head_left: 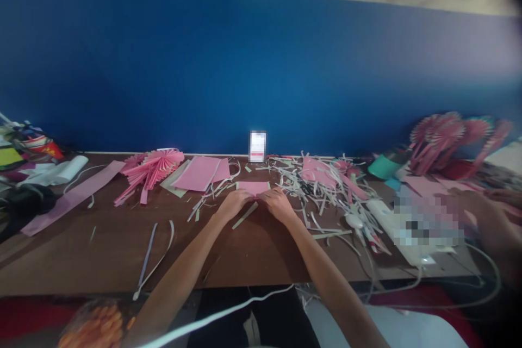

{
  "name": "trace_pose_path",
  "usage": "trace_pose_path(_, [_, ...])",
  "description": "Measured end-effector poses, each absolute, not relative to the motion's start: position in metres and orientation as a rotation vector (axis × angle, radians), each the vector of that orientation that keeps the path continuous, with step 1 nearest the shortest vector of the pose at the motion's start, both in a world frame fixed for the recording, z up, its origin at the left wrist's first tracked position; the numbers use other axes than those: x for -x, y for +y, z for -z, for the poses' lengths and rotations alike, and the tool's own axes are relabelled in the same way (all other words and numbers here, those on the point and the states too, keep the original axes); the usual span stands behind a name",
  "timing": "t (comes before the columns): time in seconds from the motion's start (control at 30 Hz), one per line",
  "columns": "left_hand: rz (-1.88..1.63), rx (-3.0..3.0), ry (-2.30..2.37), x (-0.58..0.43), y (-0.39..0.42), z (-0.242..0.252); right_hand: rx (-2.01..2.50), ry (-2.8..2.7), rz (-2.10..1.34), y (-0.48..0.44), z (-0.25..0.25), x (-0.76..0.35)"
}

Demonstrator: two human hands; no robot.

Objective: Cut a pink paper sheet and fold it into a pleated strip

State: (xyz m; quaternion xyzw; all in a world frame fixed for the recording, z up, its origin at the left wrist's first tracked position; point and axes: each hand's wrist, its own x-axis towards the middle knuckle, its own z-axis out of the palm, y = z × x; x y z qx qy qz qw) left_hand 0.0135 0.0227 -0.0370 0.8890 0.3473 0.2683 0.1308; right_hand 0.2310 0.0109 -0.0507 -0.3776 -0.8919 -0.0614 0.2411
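In the middle of the brown table lies a small sheet of pink paper with pale side edges. My left hand has its fingers closed on the near left part of the sheet. Its near right part is gripped by my right hand. The fingertips of both hands almost meet at the paper's near edge, and the hands hide its lower corners. A pale paper strip lies just in front, between my wrists. To the left is a stack of larger pink sheets.
Pleated pink paper fans lie at left, others at far right. Tangled paper offcuts spread right of my hands. A lit phone leans on the blue partition. Another person's hand is at right. A white cable crosses my lap.
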Motion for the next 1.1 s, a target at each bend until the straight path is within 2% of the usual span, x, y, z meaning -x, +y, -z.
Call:
trace_pose_path(0.8, [-0.684,-2.595,1.047,-0.019,0.018,0.036,1.099,-2.39,0.072,0.01,0.056,-0.226])
trace_pose_path(1.1, [-0.765,-2.554,1.03,-0.019,0.019,0.039,1.116,-2.403,0.042,0.007,0.054,-0.227])
